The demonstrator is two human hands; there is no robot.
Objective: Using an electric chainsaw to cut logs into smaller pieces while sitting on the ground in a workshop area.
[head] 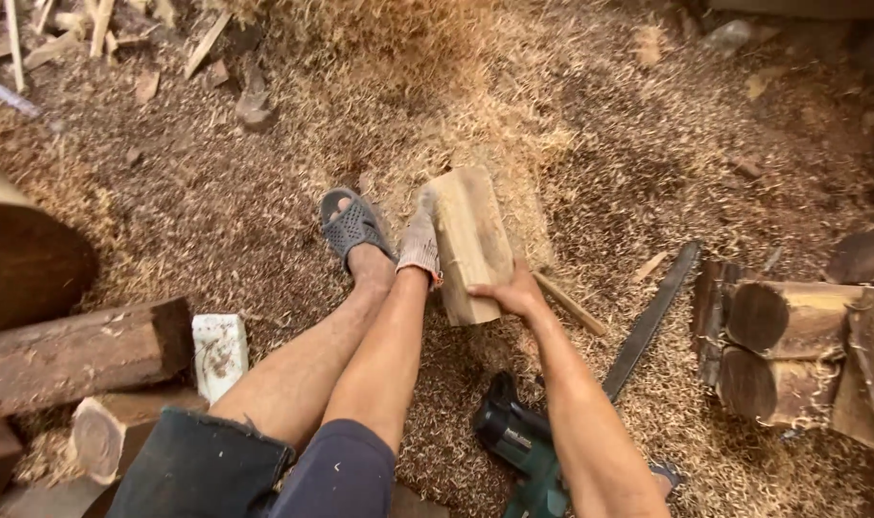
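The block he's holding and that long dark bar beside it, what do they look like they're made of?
Block: pale raw wood, rough-cut, visible grain, unfinished. Long bar: probably dark metal, flat, thin and dull; it looks like the saw's guide bar. Right hand grips the block.

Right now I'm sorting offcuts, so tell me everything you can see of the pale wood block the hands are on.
The pale wood block is a roughly squared slab of light, freshly cut timber with visible grain. It stands tilted on the sawdust floor. The gloved left hand presses its left edge near the top, and the bare right hand grips its lower right corner. Its underside is hidden.
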